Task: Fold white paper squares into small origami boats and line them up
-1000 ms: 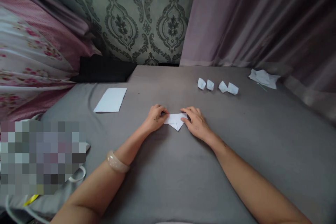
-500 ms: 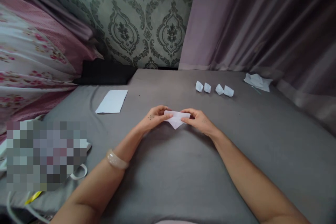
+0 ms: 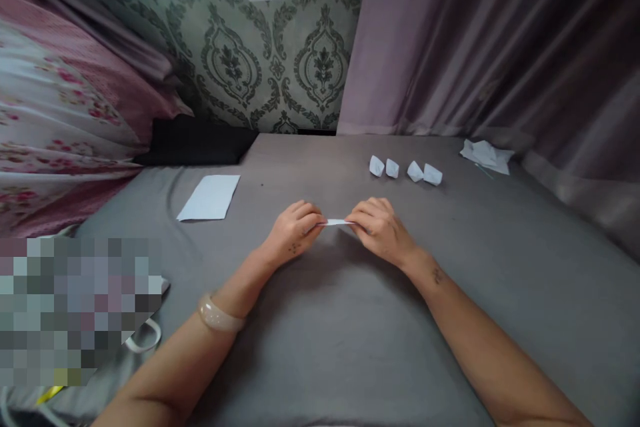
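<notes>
A small folded piece of white paper (image 3: 336,221) stretches between my two hands, seen nearly edge-on as a thin strip above the grey cloth (image 3: 320,340). My left hand (image 3: 299,228) pinches its left end, the fingers bent over it. At the right end, my right hand (image 3: 379,228) grips it between thumb and fingers. Both hands hide the ends of the paper. Beyond my right hand stand several folded white paper pieces (image 3: 415,171) in a row.
To the left lies a flat stack of white paper (image 3: 210,197), with a black cloth (image 3: 200,140) behind it. Crumpled white paper (image 3: 486,156) lies at the far right, near the curtain (image 3: 400,47). A blurred-out item (image 3: 80,313) sits at the near left beside a white loop (image 3: 146,337).
The paper has turned from showing its face with a downward point to being nearly edge-on. Both hands have rolled over so their backs face up, still holding it.
</notes>
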`<act>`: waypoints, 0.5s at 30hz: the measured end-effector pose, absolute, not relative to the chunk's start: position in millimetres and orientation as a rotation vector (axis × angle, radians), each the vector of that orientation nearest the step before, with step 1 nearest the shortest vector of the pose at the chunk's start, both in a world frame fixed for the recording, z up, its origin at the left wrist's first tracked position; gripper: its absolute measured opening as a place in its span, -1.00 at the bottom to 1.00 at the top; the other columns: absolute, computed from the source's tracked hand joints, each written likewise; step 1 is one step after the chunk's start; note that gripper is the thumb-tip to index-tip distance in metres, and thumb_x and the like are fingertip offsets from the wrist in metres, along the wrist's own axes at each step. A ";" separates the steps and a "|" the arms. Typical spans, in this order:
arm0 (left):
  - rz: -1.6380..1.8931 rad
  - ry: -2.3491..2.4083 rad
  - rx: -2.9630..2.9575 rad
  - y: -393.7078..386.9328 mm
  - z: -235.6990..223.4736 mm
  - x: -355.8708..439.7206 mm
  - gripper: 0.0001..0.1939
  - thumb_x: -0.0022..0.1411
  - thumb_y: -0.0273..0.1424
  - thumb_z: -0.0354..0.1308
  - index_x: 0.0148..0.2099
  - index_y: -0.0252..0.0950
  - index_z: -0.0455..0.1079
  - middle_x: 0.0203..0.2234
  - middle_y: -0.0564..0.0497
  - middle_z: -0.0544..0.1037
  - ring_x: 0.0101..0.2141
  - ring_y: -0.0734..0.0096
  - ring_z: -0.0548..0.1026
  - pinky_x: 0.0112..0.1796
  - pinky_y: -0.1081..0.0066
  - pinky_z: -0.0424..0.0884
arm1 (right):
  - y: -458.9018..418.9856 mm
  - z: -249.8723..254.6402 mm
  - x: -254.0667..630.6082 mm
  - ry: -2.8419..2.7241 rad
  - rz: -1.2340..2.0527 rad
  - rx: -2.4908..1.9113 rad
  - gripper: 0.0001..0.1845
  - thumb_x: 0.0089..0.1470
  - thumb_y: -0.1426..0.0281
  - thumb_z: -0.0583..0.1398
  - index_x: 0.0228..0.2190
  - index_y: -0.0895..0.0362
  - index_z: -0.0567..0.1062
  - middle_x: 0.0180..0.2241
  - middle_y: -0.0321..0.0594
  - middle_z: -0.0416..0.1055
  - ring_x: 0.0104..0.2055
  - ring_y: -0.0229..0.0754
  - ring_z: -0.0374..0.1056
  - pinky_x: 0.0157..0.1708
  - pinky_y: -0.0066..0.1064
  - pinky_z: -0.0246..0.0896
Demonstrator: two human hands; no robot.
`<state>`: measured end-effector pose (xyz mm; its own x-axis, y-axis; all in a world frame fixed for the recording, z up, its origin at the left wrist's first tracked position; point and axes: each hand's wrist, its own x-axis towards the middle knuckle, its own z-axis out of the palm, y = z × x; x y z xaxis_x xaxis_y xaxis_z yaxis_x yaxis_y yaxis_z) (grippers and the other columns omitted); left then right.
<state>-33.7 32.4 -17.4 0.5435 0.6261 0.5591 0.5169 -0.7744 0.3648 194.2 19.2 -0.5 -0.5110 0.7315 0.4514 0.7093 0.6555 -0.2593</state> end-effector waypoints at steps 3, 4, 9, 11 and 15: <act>0.936 1.000 3.009 30.3 -20.5 -32.6 -0.78 0.35 -0.43 -0.08 -0.26 -0.32 0.39 -0.34 -0.08 0.51 -0.34 0.36 0.34 -0.31 0.33 0.23 | 17.9 -7.6 191.1 -2.415 -0.305 -1.063 -0.76 0.17 0.53 0.05 -0.35 0.14 0.53 -0.37 -0.18 0.44 -0.27 -0.16 0.20 -0.15 -0.28 0.00; 0.877 1.016 3.088 29.8 -21.9 -32.1 -0.77 0.35 -0.44 -0.09 -0.28 -0.32 0.38 -0.35 -0.07 0.50 -0.35 0.35 0.33 -0.32 0.33 0.21 | 17.7 -11.5 190.0 -2.428 -0.361 -1.057 -0.75 0.17 0.54 0.04 -0.36 0.15 0.52 -0.38 -0.17 0.44 -0.28 -0.16 0.19 -0.15 -0.28 0.00; 0.501 0.999 3.221 27.2 -25.7 -26.5 -0.70 0.36 -0.46 -0.13 -0.38 -0.34 0.34 -0.41 -0.06 0.46 -0.37 0.33 0.32 -0.33 0.31 0.17 | 12.5 -27.2 185.5 -2.533 -0.377 -1.131 -0.75 0.17 0.52 0.05 -0.43 0.15 0.49 -0.40 -0.16 0.40 -0.29 -0.14 0.16 -0.20 -0.29 -0.02; 0.390 1.006 3.195 24.9 -26.0 -24.5 -0.70 0.36 -0.45 -0.14 -0.37 -0.35 0.35 -0.41 -0.07 0.45 -0.37 0.32 0.33 -0.32 0.30 0.17 | 7.9 -28.7 185.0 -2.560 -0.295 -1.194 -0.77 0.17 0.52 0.06 -0.42 0.15 0.49 -0.39 -0.16 0.40 -0.29 -0.14 0.16 -0.24 -0.30 -0.02; 0.284 1.111 3.085 18.3 -26.1 -24.3 -0.71 0.36 -0.44 -0.14 -0.27 -0.36 0.40 -0.35 -0.10 0.47 -0.31 0.27 0.36 -0.29 0.29 0.20 | 2.2 -29.6 187.8 -2.514 -0.079 -1.290 -0.80 0.18 0.49 0.08 -0.34 0.13 0.52 -0.33 -0.17 0.42 -0.26 -0.15 0.21 -0.25 -0.32 0.02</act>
